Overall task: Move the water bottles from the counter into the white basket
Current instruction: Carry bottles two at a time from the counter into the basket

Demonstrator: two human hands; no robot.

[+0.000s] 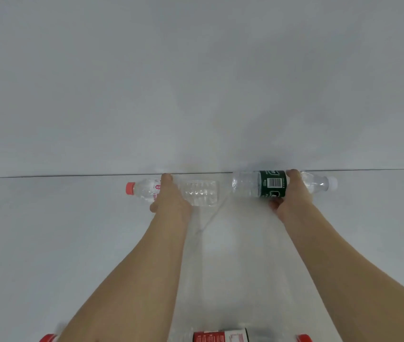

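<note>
So both hands are wrapped around bottles lying flat on the counter [47, 243], right up against the back wall. Left hand [171, 196] grips the red-capped bottle [196, 191], right hand [292, 196] grips the green-label bottle [257, 185]. Probably grabbing two at once to save trips. Basket isn't in view.

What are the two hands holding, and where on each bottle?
The left hand grips the red-capped bottle around its middle. The right hand grips the green-labelled bottle at the label's cap-side edge.
</note>
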